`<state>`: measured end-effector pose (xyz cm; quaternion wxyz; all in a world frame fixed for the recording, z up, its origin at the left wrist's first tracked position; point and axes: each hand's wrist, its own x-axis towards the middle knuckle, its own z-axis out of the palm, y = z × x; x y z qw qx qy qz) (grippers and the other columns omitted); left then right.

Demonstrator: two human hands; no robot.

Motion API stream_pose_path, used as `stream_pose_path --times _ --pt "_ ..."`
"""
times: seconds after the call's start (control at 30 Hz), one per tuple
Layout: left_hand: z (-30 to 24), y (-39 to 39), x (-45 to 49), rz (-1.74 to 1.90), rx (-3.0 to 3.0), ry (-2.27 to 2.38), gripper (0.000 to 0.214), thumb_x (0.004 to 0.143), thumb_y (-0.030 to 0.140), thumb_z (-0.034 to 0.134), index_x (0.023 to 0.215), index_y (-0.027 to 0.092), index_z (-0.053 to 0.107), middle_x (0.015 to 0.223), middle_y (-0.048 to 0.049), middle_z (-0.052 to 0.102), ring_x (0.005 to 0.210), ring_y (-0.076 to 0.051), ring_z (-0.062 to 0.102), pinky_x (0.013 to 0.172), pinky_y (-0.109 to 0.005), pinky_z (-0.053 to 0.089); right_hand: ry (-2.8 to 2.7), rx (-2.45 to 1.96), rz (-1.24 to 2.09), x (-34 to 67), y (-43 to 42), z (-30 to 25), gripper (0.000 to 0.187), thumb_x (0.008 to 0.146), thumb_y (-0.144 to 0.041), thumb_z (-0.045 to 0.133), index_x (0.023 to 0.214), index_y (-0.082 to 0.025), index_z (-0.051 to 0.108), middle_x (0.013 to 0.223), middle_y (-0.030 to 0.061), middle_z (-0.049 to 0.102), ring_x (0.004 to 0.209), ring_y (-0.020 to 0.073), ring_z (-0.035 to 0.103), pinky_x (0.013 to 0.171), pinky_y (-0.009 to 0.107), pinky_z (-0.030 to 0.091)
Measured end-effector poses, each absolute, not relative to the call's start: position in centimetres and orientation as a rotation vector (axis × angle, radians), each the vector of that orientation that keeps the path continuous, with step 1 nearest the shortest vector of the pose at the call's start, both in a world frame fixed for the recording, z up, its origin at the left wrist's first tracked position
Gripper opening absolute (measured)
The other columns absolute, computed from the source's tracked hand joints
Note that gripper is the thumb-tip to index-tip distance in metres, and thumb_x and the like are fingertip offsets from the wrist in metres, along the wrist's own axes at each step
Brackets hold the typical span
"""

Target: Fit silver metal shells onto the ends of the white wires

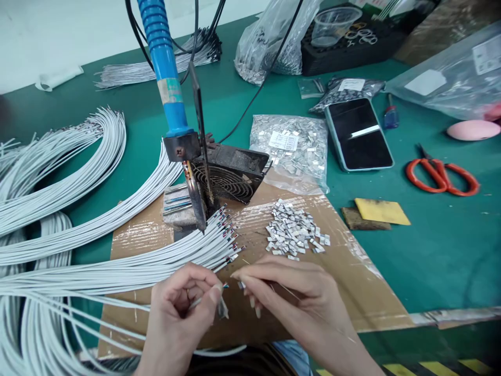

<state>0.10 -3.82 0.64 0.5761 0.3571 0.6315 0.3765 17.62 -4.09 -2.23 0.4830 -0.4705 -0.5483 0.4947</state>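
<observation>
My left hand [188,308] is closed around the end of a white cable, with tiny coloured wire ends [226,285] showing past the thumb. Close to its right, my right hand [291,292] pinches a thin solder wire, and a small metal connector [241,285] shows at its fingertips. The two hands are slightly apart. Above them hangs a blue-handled soldering iron [162,62], its tip pointing down over a bundle of white cables [168,266] with stripped ends. A pile of small metal connectors [295,230] lies beyond my right hand.
Cardboard [352,292] covers the green table's [442,250] near part. A dirty fan [230,172] stands behind the iron. To the right are a bag of connectors [291,146], a phone [360,133], red-handled scissors [442,175] and a yellow sponge [382,211]. Cable coils [70,183] fill the left.
</observation>
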Motion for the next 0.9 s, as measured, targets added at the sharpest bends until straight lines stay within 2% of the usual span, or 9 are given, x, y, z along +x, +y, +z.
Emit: stream_pose_path --times 0.2,0.33,0.5,0.7,0.83,0.9 --pt "0.7 -3.9 0.2 0.903 0.862 1.5 0.012 0.071 0.024 0.084 0.066 0.018 0.075 0.048 0.0048 0.056 0.045 -0.007 0.042 0.046 -0.017 0.031 -0.929 -1.149 1.509 16.5 -4.9 -2.9 0.012 0.092 -0.024 0.076 0.091 -0.029 0.087 0.066 -0.0021 0.07 0.052 0.0069 0.06 0.05 0.014 0.05" --pt "0.5 -4.2 0.2 0.886 0.952 1.561 0.014 0.075 0.028 0.081 0.07 0.018 0.075 0.056 0.0026 0.059 0.05 -0.007 0.04 0.049 -0.018 0.028 -0.869 -1.088 1.563 15.6 -5.4 -3.2 0.009 0.091 -0.028 0.077 0.091 -0.028 0.087 0.066 -0.0012 0.07 0.051 0.0071 0.06 0.048 0.013 0.049" --pt "-0.1 -4.7 0.1 0.91 1.05 1.616 0.017 0.082 0.033 0.075 0.073 0.019 0.075 0.062 -0.0004 0.063 0.055 -0.011 0.046 0.051 -0.021 0.031 -1.04 -1.221 1.426 15.2 -5.4 -2.4 0.015 0.093 -0.023 0.073 0.091 -0.028 0.087 0.063 -0.0021 0.069 0.053 0.0082 0.059 0.05 0.016 0.047" --pt "0.2 -4.6 0.6 0.943 0.957 1.561 0.016 0.081 0.031 0.079 0.072 0.02 0.071 0.056 0.0043 0.057 0.051 -0.007 0.038 0.049 -0.017 0.028 -1.019 -1.292 1.207 14.1 -6.0 -2.6 0.016 0.092 -0.021 0.072 0.087 -0.027 0.086 0.061 -0.0039 0.066 0.05 0.0091 0.057 0.046 0.019 0.043" --pt "0.6 -4.3 0.8 0.971 0.838 1.512 0.018 0.075 0.03 0.085 0.07 0.018 0.071 0.054 0.0041 0.059 0.049 -0.007 0.043 0.048 -0.014 0.032 -1.175 -1.252 0.977 13.5 -6.6 -3.6 0.016 0.092 -0.011 0.071 0.093 -0.022 0.082 0.067 -0.0017 0.071 0.055 0.0106 0.061 0.051 0.02 0.049" --pt "0.7 -4.1 0.7 0.972 0.806 1.491 0.019 0.072 0.028 0.087 0.068 0.017 0.072 0.054 0.0041 0.059 0.048 -0.006 0.044 0.048 -0.013 0.033 -1.309 -1.192 0.825 13.7 -6.7 -3.9 0.024 0.089 -0.001 0.069 0.101 -0.019 0.079 0.076 0.0011 0.075 0.063 0.0119 0.065 0.06 0.021 0.055"
